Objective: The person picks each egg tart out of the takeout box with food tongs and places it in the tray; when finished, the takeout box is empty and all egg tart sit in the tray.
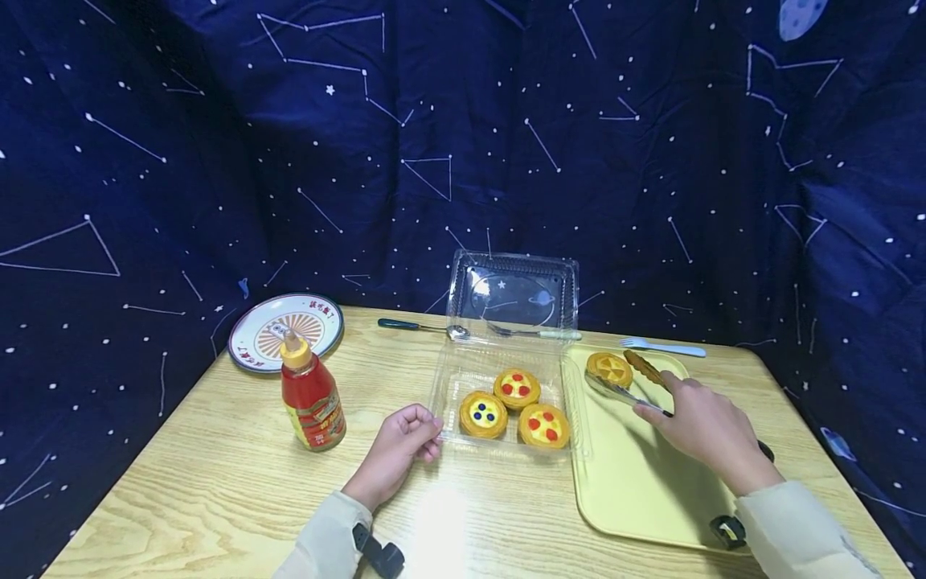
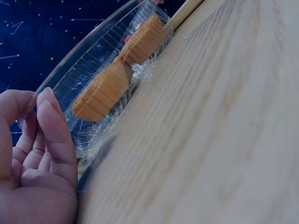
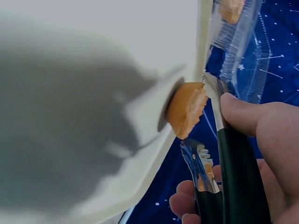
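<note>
My left hand [image 1: 401, 442] pinches the front left corner of a clear plastic clamshell container [image 1: 448, 378] between thumb and forefinger. Inside lie a tart with blue dots [image 1: 483, 414] and two tarts with red dots, one behind [image 1: 517, 388] and one in front [image 1: 544, 426]. Over on the right, my right hand [image 1: 705, 426] grips metal tongs [image 3: 240, 172] by their black handles. The tongs' spread tips are on either side of a tart with a star-like top [image 1: 609, 371], which sits at the far end of a yellow tray [image 1: 637, 482]. Firm contact with the tart cannot be told.
A red squeeze bottle [image 1: 314, 402] with a yellow cap stands left, in front of a decorated plate [image 1: 329, 318]. Behind the container's base, its raised lid [image 1: 514, 289] leans back near a dark-handled spoon [image 1: 401, 324]. A light blue fork [image 1: 673, 349] lies beyond the tray.
</note>
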A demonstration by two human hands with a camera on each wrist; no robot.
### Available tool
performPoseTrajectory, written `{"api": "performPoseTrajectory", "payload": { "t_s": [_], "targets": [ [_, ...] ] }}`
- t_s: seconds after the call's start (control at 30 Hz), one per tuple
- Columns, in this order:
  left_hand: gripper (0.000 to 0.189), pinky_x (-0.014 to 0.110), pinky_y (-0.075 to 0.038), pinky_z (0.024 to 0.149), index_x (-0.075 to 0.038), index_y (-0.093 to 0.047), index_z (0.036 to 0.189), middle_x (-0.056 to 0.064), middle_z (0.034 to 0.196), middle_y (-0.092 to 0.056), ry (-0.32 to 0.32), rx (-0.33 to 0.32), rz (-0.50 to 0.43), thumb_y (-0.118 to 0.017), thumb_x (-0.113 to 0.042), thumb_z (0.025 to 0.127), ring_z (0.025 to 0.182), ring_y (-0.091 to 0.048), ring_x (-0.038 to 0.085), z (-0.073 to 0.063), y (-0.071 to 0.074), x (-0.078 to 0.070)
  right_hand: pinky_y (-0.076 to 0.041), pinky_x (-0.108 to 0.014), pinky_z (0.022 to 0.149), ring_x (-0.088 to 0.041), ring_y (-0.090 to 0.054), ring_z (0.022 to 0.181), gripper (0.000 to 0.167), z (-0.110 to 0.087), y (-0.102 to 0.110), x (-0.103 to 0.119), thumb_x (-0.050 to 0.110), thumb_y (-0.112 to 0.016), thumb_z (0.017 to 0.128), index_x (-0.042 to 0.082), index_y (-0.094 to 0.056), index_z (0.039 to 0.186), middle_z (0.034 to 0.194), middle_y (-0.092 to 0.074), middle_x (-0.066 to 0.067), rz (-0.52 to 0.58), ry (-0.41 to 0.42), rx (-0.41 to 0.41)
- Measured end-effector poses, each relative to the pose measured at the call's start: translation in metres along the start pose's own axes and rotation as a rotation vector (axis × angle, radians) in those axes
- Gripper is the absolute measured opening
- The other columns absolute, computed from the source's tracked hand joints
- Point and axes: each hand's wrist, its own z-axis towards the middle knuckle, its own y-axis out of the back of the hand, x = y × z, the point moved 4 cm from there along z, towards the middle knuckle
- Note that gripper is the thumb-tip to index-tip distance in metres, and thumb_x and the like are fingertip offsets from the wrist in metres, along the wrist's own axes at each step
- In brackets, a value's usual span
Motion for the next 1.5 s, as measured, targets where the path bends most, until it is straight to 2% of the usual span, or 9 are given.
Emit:
{"api": "performPoseTrajectory", "payload": {
  "t_s": [0.17, 0.3, 0.53, 0.7, 0.8, 0.97, 1.1, 1.23, 1.5],
  "targets": [
    [0.014, 0.020, -0.049, 0.056, -0.004, -0.053, 0.088, 0.007, 0.077, -0.063, 0.001, -0.001, 0.001, -0.065, -0.009, 0.094, 0.061, -0.058, 0.011, 0.000, 0.000, 0.000, -0.046, -0.062, 0.056, -0.060, -0.057, 0.091, 0.090, -0.006, 0.011, 0.003, 0.072, -0.051, 0.088, 0.001, -0.043, 0.142, 0.118, -0.056, -0.035, -0.003, -0.009, -0.029],
    [0.013, 0.020, -0.049, 0.055, -0.005, -0.053, 0.088, 0.007, 0.076, -0.063, 0.003, -0.007, -0.004, -0.065, -0.007, 0.094, 0.061, -0.058, 0.011, 0.000, 0.000, 0.000, -0.044, -0.067, 0.058, -0.062, -0.055, 0.094, 0.088, -0.011, 0.021, 0.010, 0.072, -0.051, 0.089, 0.004, -0.041, 0.144, 0.120, -0.056, -0.035, 0.003, 0.001, -0.092],
    [0.013, 0.020, -0.050, 0.055, -0.005, -0.054, 0.087, 0.007, 0.076, -0.063, 0.000, -0.015, -0.005, -0.065, -0.007, 0.093, 0.060, -0.058, 0.011, 0.000, 0.000, 0.000, -0.048, -0.063, 0.058, -0.053, -0.061, 0.099, 0.076, -0.020, 0.029, 0.038, 0.059, -0.063, 0.089, 0.008, -0.048, 0.144, 0.125, -0.061, -0.025, 0.013, 0.134, -0.190],
    [0.013, 0.020, -0.050, 0.055, -0.005, -0.054, 0.087, 0.007, 0.075, -0.063, -0.002, -0.017, -0.004, -0.064, -0.006, 0.093, 0.060, -0.058, 0.011, 0.000, 0.001, 0.001, -0.048, -0.057, 0.052, -0.049, -0.064, 0.092, 0.074, -0.020, 0.026, 0.055, 0.058, -0.063, 0.090, 0.012, -0.047, 0.145, 0.123, -0.063, -0.020, 0.017, 0.180, -0.192],
    [0.012, 0.020, -0.049, 0.055, -0.006, -0.054, 0.087, 0.007, 0.076, -0.063, -0.005, -0.018, -0.003, -0.065, -0.007, 0.093, 0.060, -0.058, 0.011, 0.000, 0.001, 0.001, -0.050, -0.058, 0.055, -0.047, -0.064, 0.095, 0.072, -0.019, 0.023, 0.063, 0.053, -0.066, 0.090, 0.011, -0.047, 0.145, 0.123, -0.063, -0.020, 0.022, 0.207, -0.192],
    [0.013, 0.019, -0.049, 0.055, -0.005, -0.053, 0.087, 0.007, 0.076, -0.063, -0.002, -0.018, -0.002, -0.065, -0.006, 0.093, 0.060, -0.058, 0.011, 0.000, 0.001, 0.002, -0.052, -0.061, 0.069, -0.045, -0.063, 0.104, 0.068, -0.018, 0.015, 0.075, 0.043, -0.071, 0.089, 0.010, -0.048, 0.145, 0.126, -0.062, -0.019, 0.050, 0.253, -0.171],
    [0.013, 0.019, -0.049, 0.055, -0.005, -0.053, 0.087, 0.007, 0.075, -0.063, -0.012, -0.011, 0.010, -0.065, -0.008, 0.093, 0.060, -0.058, 0.010, 0.000, 0.001, 0.003, -0.053, -0.059, 0.067, -0.043, -0.065, 0.099, 0.064, -0.015, 0.012, 0.084, 0.042, -0.073, 0.088, 0.013, -0.053, 0.141, 0.122, -0.065, -0.018, 0.055, 0.274, -0.160],
    [0.014, 0.019, -0.049, 0.055, -0.006, -0.054, 0.086, 0.005, 0.075, -0.063, -0.020, -0.006, 0.030, -0.065, -0.009, 0.094, 0.060, -0.059, 0.009, 0.001, 0.001, 0.002, -0.053, -0.058, 0.067, -0.041, -0.066, 0.097, 0.064, -0.011, 0.008, 0.091, 0.043, -0.073, 0.088, 0.012, -0.054, 0.140, 0.118, -0.066, -0.018, 0.041, 0.281, -0.144],
    [0.013, 0.020, -0.050, 0.054, -0.005, -0.054, 0.086, 0.009, 0.076, -0.063, -0.007, -0.019, 0.020, -0.064, -0.008, 0.094, 0.060, -0.059, 0.010, 0.000, 0.001, 0.000, -0.053, -0.060, 0.071, -0.043, -0.064, 0.104, 0.066, -0.004, 0.002, 0.101, 0.045, -0.074, 0.086, 0.008, -0.056, 0.138, 0.125, -0.063, -0.019, 0.039, 0.278, -0.080]
  ]
}}
